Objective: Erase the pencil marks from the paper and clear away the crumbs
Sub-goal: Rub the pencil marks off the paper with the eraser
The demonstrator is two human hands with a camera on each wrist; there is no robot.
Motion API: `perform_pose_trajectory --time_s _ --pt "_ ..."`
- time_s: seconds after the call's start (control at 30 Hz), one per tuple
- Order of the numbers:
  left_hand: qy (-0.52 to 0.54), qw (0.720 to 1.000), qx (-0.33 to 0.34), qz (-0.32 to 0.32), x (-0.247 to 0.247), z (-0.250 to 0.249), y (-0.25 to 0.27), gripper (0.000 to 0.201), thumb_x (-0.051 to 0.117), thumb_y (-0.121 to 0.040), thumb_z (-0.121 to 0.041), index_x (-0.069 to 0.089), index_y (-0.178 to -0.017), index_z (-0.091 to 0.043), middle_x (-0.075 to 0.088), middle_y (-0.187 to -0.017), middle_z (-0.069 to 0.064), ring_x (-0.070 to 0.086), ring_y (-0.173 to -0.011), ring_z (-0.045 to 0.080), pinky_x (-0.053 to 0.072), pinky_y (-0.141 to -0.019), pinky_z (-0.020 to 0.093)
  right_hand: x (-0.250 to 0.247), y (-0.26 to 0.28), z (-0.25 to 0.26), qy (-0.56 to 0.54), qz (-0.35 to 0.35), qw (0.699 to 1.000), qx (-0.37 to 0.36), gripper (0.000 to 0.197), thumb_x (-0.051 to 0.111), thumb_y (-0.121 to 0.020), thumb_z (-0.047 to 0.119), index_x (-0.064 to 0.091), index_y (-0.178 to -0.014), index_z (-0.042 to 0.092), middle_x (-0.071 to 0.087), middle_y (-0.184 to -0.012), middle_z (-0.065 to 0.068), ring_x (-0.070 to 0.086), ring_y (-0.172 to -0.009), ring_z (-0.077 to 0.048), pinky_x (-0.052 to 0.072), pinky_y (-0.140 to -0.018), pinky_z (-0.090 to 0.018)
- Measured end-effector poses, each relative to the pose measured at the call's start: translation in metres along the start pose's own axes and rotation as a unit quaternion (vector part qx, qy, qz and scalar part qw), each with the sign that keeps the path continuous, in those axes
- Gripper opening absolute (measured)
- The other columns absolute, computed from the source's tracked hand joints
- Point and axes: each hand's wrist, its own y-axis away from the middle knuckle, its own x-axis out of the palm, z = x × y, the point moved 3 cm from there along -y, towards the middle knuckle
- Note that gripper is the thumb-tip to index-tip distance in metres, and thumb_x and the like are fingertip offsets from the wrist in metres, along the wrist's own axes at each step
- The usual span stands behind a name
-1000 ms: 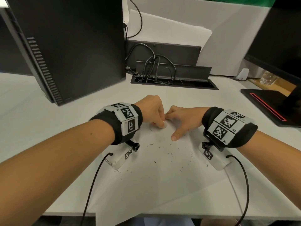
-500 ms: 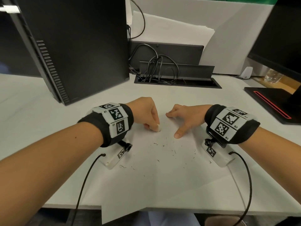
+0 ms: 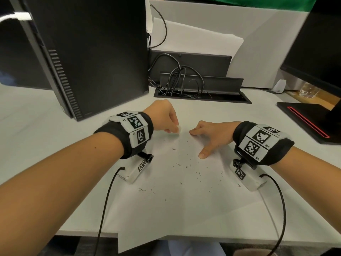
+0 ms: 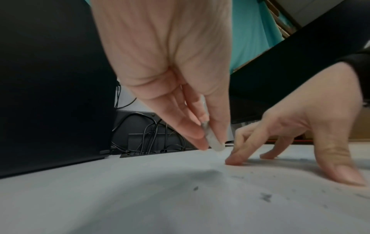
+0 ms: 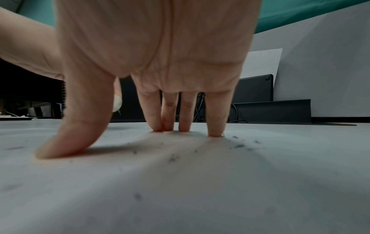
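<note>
A white sheet of paper (image 3: 184,204) lies on the desk, one corner hanging over the front edge. Several dark eraser crumbs (image 3: 186,166) are scattered across it, also seen as crumbs (image 5: 173,158) in the right wrist view. My left hand (image 3: 166,121) pinches a small white eraser (image 3: 179,128) at the paper's far end; the eraser (image 4: 213,140) sits between thumb and fingertips, its tip at the paper. My right hand (image 3: 212,135) presses the sheet flat with spread straight fingers (image 5: 170,117) and thumb, just right of the eraser.
A black computer tower (image 3: 88,58) stands at the back left. A cable tray (image 3: 201,89) with black cables sits behind the hands. A monitor with a red-striped base (image 3: 310,122) is at the right. White papers (image 3: 195,39) lean on the back panel.
My left hand with the eraser has drawn left, away from the right hand's fingertips, opening a gap between them. The right hand stays pressed on the paper.
</note>
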Motion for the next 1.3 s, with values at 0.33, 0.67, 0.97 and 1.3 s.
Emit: perform_pose_trajectory --time_s 0.33,0.67,0.97,1.3 --pt "-0.049 0.996 0.018 0.067 0.022 -0.011 -0.001 0.017 0.078 -0.074 -0.017 0.075 -0.088 -0.007 0.068 -0.076 0.001 0.056 -0.059 0.003 0.047 -0.061 0.013 -0.001 0.0 0.002 0.014 0.004 1.0 -0.004 0.092 0.066 -0.08 0.047 0.014 -0.149 0.017 0.022 -0.142 0.003 0.025 -0.135 -0.018 0.024 -0.114 -0.037" --pt "-0.05 0.998 0.015 0.026 0.024 -0.015 -0.017 0.018 0.077 -0.074 -0.013 0.074 -0.088 -0.004 0.068 -0.075 0.004 0.055 -0.053 0.004 0.051 -0.064 0.019 -0.001 0.0 0.002 0.007 0.0 1.0 -0.009 0.089 0.066 -0.08 0.045 0.018 -0.148 0.016 0.025 -0.14 0.001 0.028 -0.133 -0.02 0.025 -0.114 -0.038" --pt "-0.056 0.997 0.042 0.039 0.032 -0.026 -0.016 0.018 0.078 -0.073 -0.017 0.075 -0.087 -0.006 0.072 -0.08 0.006 0.056 -0.058 0.005 0.052 -0.069 0.021 -0.001 0.0 0.004 0.003 0.005 1.0 -0.022 0.082 0.068 -0.079 0.045 0.026 -0.145 0.022 0.029 -0.134 0.0 0.033 -0.127 -0.02 0.029 -0.111 -0.038" --pt "-0.034 0.992 0.029 0.116 0.03 -0.021 0.001 0.018 0.081 -0.07 -0.017 0.076 -0.086 -0.01 0.07 -0.071 0.001 0.058 -0.059 0.006 0.053 -0.072 0.021 -0.001 0.0 0.002 0.007 -0.002 1.0 -0.012 0.091 0.067 -0.078 0.047 0.019 -0.149 0.016 0.027 -0.137 0.002 0.029 -0.131 -0.018 0.026 -0.113 -0.036"
